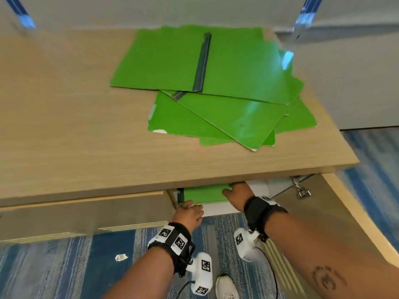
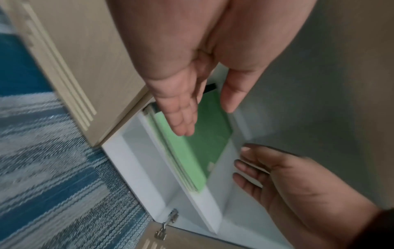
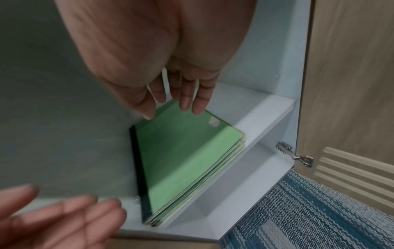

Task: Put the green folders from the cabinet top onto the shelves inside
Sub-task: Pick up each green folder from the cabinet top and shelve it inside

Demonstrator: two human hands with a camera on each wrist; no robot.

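Note:
Several green folders [image 1: 205, 83] lie loosely fanned on the wooden cabinet top [image 1: 64, 126], the top one spread flat with its dark spine up. Inside the cabinet, a neat stack of green folders [image 3: 185, 160] lies flat on the white shelf [image 3: 266, 114]; it also shows under the top's edge [image 1: 203, 194]. My right hand [image 3: 173, 111] reaches in with straight fingers whose tips touch the stack's far edge. My left hand [image 2: 200, 118] hovers open over the stack's near left corner, by the closed left door, holding nothing. Both hands [image 1: 189, 209] [image 1: 235, 192] are partly hidden under the cabinet top.
The right cabinet door [image 1: 323, 212] stands swung open, its metal hinge [image 1: 301, 190] showing. The left door [image 1: 86, 212] is closed. Below the shelf is another white compartment [image 3: 224, 193]. Blue patterned carpet [image 1: 64, 266], a paper scrap [image 1: 121, 257] and my white shoe [image 1: 225, 285] are below.

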